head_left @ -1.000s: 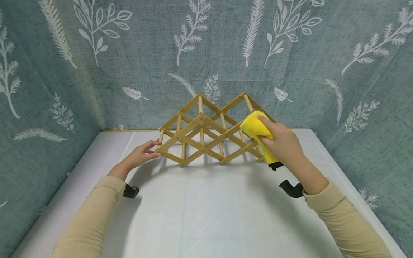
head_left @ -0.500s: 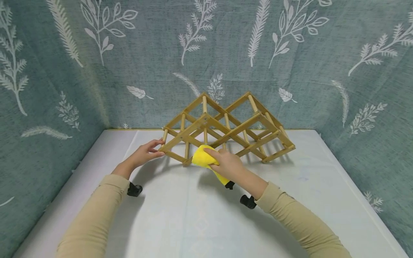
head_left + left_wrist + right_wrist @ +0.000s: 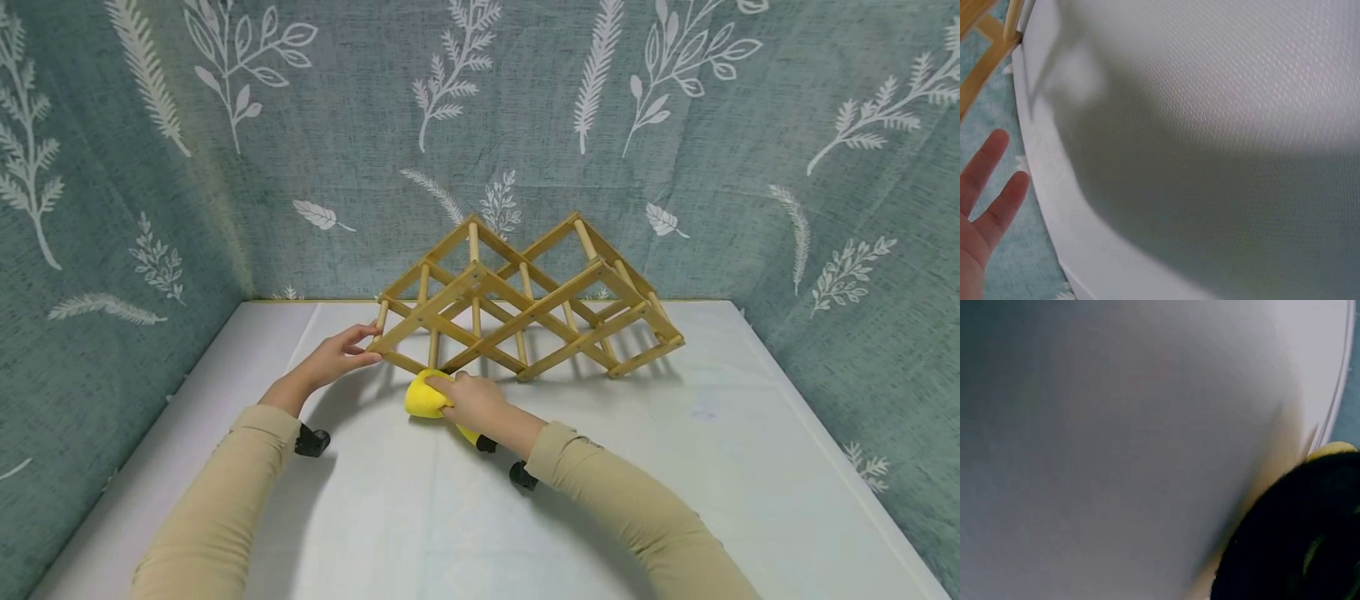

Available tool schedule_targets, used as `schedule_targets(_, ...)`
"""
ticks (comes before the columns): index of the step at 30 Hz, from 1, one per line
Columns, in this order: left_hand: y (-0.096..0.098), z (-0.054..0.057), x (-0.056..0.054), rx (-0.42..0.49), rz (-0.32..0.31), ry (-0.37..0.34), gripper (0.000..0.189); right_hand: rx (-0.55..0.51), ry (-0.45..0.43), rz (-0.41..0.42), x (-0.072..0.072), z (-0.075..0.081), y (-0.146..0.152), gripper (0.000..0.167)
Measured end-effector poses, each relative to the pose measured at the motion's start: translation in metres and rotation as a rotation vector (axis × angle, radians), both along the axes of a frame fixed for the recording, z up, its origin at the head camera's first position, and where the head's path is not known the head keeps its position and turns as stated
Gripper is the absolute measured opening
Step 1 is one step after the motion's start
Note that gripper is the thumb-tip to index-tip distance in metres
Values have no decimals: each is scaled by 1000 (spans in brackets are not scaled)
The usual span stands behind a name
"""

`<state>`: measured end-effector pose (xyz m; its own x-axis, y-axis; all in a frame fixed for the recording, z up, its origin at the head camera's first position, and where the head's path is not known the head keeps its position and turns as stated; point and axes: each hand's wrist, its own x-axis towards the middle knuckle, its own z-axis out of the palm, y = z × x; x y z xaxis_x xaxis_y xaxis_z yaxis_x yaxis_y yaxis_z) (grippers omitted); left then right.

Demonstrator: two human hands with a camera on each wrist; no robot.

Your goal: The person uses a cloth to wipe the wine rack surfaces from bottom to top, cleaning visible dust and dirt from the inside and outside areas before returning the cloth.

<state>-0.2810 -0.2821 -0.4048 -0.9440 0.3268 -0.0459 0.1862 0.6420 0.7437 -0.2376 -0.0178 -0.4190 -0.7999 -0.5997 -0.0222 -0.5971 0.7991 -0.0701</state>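
A wooden lattice rack (image 3: 534, 312), made of crossed slats joined by round dowels, stands on the white tabletop in the head view. At its left end my left hand (image 3: 330, 360) pinches the corner between thumb and fingers; two straight fingers (image 3: 1004, 206) of it show in the left wrist view, off the wood. My right hand (image 3: 483, 407) grips a bunched yellow cloth (image 3: 425, 397) with a black end, low in front of the rack's left part. A dark, rounded part of the cloth (image 3: 1291, 531) fills the lower right of the right wrist view.
The white table (image 3: 465, 517) runs up to a grey-green leaf-patterned curtain (image 3: 360, 108) behind and on both sides. Below each wrist hangs a small black device (image 3: 311, 442). The rack stands close to the table's back edge.
My right hand has carried the yellow cloth left and down, from the rack's right end to the front of its left part. My left hand keeps its hold on the corner.
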Motion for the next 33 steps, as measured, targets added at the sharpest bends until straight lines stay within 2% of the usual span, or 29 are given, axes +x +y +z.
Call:
schedule_targets(8, 2, -1, 0, 12, -9, 4, 60, -17, -13, -29, -2, 5, 8, 52)
schedule_targets(14, 1, 0, 1, 14, -7, 14, 58, -58, 25, -55, -5, 18, 30, 53)
schedule_targets(20, 0, 2, 4, 8, -3, 2, 59, -106, 24, -97, -4, 41, 61, 54)
schedule_targets(33, 1, 2, 3, 10, -3, -7, 57, -222, 142, -189, 2, 106, 147, 56)
